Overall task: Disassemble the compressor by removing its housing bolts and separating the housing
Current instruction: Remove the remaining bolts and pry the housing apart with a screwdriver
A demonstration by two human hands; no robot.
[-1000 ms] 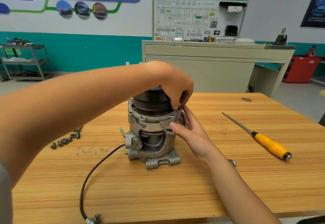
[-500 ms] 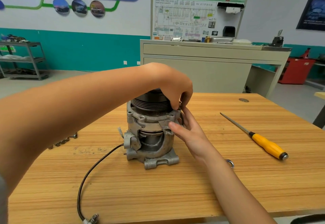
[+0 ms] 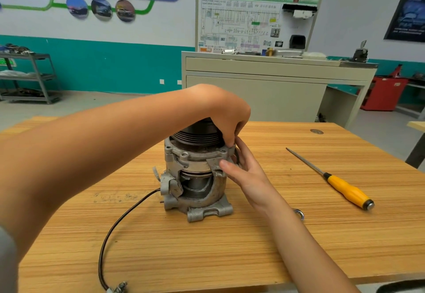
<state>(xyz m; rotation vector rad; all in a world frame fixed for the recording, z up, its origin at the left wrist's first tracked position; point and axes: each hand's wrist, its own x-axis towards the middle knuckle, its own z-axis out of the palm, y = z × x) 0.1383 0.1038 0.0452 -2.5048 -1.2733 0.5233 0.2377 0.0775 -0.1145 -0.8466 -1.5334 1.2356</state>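
The grey metal compressor [image 3: 195, 177] stands upright on the wooden table [image 3: 253, 258], its black grooved pulley [image 3: 195, 135] on top. My left hand [image 3: 227, 113] reaches over the pulley. Its fingertips are pinched together on a housing bolt at the right corner of the upper flange [image 3: 195, 154], and the bolt itself is mostly hidden by the fingers. My right hand [image 3: 246, 173] holds the housing from the right, thumb on a front lug and fingers behind the flange.
A yellow-handled screwdriver [image 3: 347, 191] lies on the table to the right. A black cable [image 3: 115, 223] runs from the compressor to the front edge. A small metal ring [image 3: 299, 214] lies by my right forearm. A beige bench [image 3: 264, 90] stands behind the table.
Both hands stay at the same spot on the flange. The view has shifted slightly, and my left arm now hides the loose bolts seen earlier at the left.
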